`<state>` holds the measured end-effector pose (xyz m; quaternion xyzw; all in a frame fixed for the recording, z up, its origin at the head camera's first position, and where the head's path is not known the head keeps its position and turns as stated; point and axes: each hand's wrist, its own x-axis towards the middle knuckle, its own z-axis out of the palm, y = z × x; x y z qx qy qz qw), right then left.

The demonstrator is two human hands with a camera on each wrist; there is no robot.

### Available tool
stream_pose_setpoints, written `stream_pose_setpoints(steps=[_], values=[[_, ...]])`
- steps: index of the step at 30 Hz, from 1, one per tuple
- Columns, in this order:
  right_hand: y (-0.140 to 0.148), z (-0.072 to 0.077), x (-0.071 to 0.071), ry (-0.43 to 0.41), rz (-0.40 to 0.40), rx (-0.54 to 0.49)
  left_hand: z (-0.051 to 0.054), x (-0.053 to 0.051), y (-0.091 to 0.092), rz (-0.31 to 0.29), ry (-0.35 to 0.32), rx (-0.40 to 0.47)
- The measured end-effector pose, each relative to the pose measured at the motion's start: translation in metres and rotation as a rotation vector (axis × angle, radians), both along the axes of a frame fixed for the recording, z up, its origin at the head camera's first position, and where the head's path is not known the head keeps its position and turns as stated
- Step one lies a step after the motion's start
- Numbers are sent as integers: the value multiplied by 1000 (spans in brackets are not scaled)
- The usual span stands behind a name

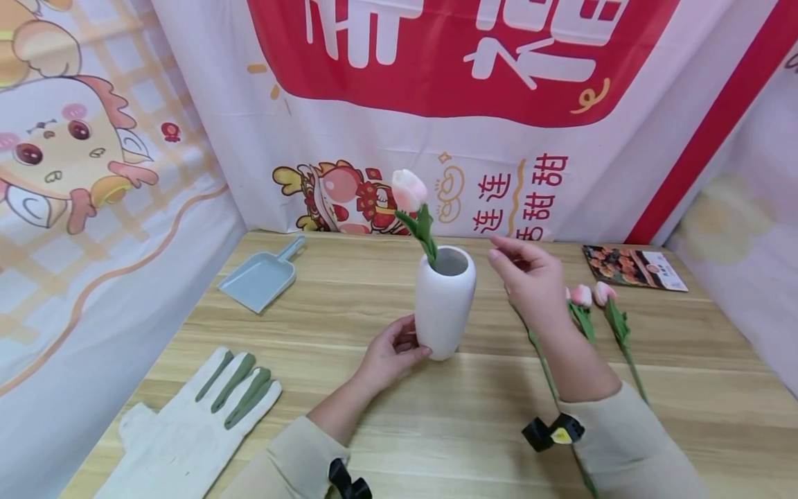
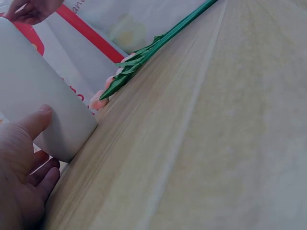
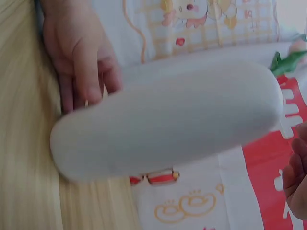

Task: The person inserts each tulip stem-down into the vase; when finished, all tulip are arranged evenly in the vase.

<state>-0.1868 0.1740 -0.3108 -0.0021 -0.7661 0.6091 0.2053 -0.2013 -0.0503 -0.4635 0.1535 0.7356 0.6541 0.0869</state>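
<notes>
A white vase [image 1: 444, 312] stands upright on the wooden table, with one pale pink tulip [image 1: 409, 190] leaning left out of its mouth. My left hand [image 1: 389, 353] holds the vase low on its left side. In the left wrist view its thumb [image 2: 38, 122] lies against the white wall and the other fingers curl near the base. To the right of the vase, about level with its rim, my right hand [image 1: 536, 284] hovers with loosely bent fingers and nothing in them. Below it and to its right lie more tulips [image 1: 616, 319] with green stems, partly hidden by the right arm.
A light blue dustpan [image 1: 258, 277] lies at the back left. Nearer on the left is a white and green glove [image 1: 193, 423]. A card with flower pictures [image 1: 634, 267] lies at the back right. A printed cloth [image 1: 374, 125] hangs behind the table.
</notes>
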Motion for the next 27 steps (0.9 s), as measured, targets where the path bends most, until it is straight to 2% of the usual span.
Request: stream_pose_setpoints(steps=[5,9,10,13,17,22,27], values=[[36,-9,6,-2,-59,-60,1,0,0,2,-2,-10],[68,-20,12,-12,-117,-44,1,-1,0,2,-4,-20],[76,-24,13,-9,-111,-56,1,-1,0,3,-5,-20],[100,-36,20,-32,-135,30,2,0,0,6,-5,-16],[129,-51,32,-111,-157,145,3,1,0,12,-5,-12],[157,-66,50,-191,-162,202,3,2,0,10,-8,-12],[178,-78,65,-303,-184,377,3,2,0,12,-12,-19]])
